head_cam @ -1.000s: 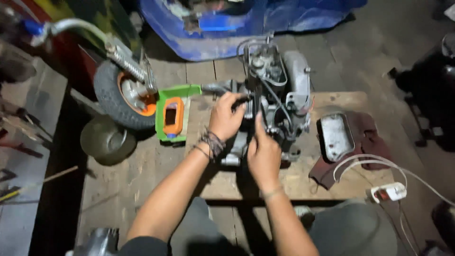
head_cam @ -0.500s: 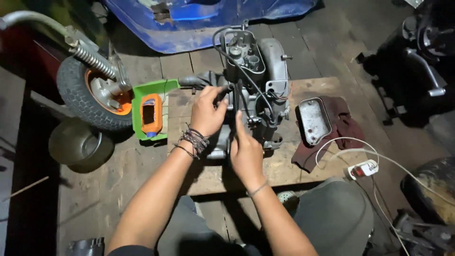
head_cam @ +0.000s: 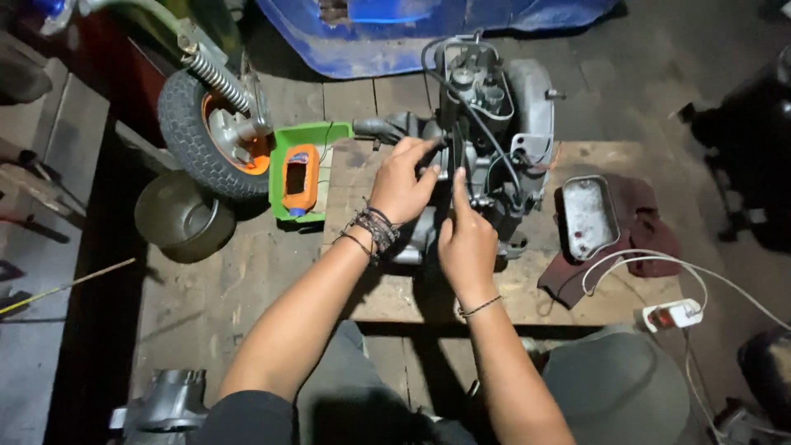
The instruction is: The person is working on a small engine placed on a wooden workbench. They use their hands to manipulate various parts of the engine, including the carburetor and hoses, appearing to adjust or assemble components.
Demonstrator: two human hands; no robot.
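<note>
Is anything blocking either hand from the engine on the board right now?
Nothing visible does. The left hand and right hand both rest directly on the engine; a black cable runs across its top, beyond the fingers.

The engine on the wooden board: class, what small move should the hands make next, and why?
Probably steady the engine with the left hand, already lying on its casing, while the right hand's raised forefinger feels along the black cable beside it. Nothing is gripped yet.

Both hands [head_cam: 432,214] on engine [head_cam: 482,140], wood bench [head_cam: 577,301].
</note>
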